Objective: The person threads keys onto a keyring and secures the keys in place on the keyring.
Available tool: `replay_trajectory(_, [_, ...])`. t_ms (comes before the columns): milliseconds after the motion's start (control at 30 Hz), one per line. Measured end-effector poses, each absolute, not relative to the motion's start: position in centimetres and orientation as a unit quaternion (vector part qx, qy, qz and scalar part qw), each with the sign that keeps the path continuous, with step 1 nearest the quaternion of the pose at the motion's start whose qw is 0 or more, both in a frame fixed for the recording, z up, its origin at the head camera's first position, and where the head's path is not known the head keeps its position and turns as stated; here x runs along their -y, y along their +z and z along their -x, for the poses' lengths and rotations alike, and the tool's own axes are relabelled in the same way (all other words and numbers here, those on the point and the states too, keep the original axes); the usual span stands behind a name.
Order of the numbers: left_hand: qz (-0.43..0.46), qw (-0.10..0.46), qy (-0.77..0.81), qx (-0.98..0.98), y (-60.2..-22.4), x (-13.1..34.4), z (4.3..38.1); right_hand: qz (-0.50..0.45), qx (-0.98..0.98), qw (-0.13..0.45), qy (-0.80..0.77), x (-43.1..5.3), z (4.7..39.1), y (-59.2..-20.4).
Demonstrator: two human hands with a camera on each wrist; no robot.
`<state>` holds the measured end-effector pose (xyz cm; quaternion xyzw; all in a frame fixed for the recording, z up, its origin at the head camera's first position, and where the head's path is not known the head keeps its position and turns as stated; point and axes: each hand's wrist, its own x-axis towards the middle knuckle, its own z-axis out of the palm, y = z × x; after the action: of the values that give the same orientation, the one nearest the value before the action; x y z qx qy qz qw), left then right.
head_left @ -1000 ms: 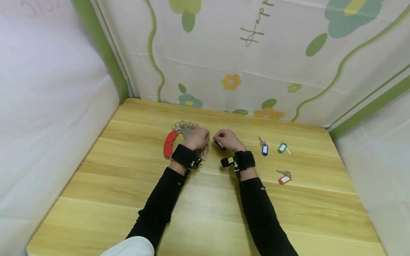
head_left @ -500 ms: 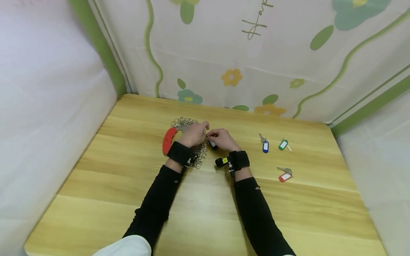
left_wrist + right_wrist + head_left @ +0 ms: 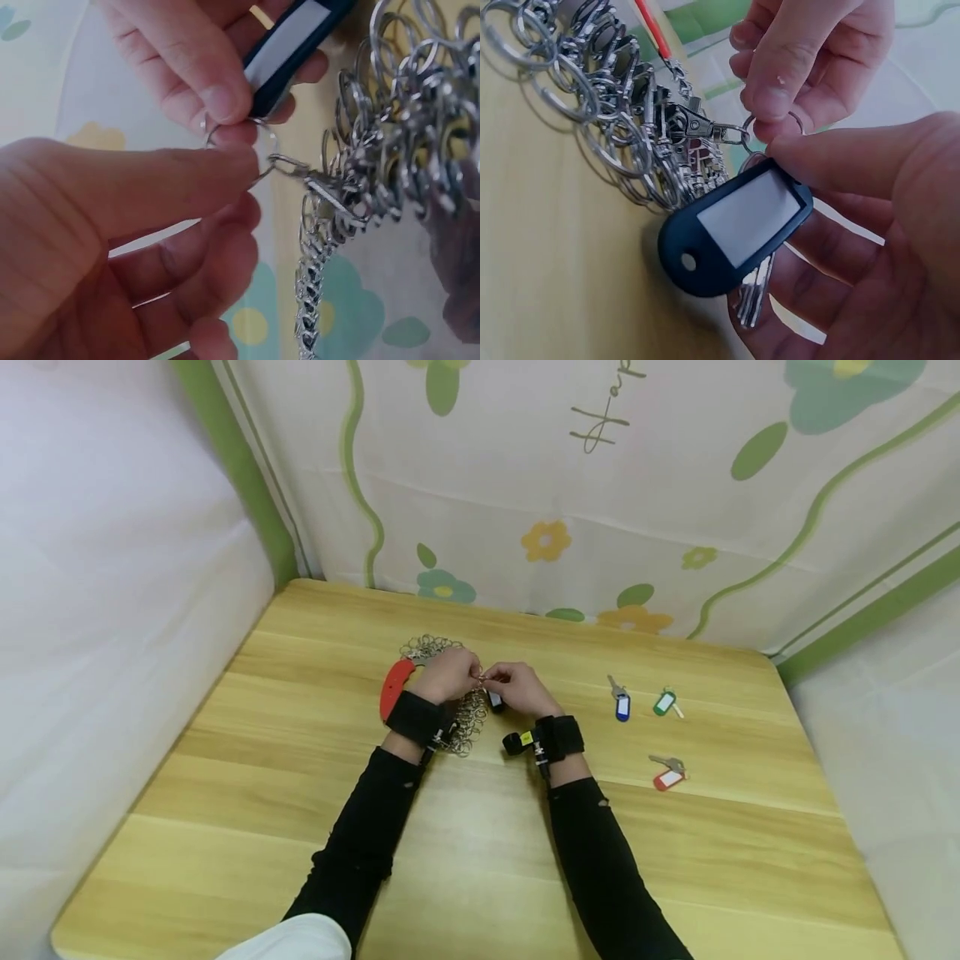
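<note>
In the head view my left hand [image 3: 448,675] and right hand [image 3: 527,691] meet fingertip to fingertip, just right of a bunch of metal rings and clips [image 3: 469,720]. My left thumb and fingers pinch a thin key ring [image 3: 273,140], which passes through the end loop of a small swivel clip [image 3: 695,124] on the bunch. My right hand holds a dark key tag [image 3: 746,217] with a white label, thumb at its upper end beside the ring. A silver key [image 3: 756,296] shows behind the tag, partly hidden by it.
A red curved handle [image 3: 394,690] lies left of the bunch, partly covered by my left hand. On the right lie keys with a blue tag [image 3: 622,707], a green tag [image 3: 664,702] and a red tag [image 3: 668,779]. A patterned cloth [image 3: 487,493] stands behind the table.
My right hand has moved left with the dark key tag until its fingertips meet my left hand's. My left fingers have closed in on the key ring. The other tagged keys stay put.
</note>
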<state>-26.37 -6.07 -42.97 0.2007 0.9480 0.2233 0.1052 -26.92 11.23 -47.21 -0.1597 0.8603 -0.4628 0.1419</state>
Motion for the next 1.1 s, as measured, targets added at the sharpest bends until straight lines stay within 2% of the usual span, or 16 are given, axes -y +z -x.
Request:
replay_trajectory(467, [-0.203,0.114,0.216,-0.948,-41.9,6.0,26.3,0.175,-0.878,0.107,-0.433,-11.3,27.1,-46.4])
replay_trajectory(1100, [-0.230,0.141,0.229,-0.935,-42.5,7.0,26.3,0.172,-0.877,0.105,-0.437,-11.1,26.6,-47.1])
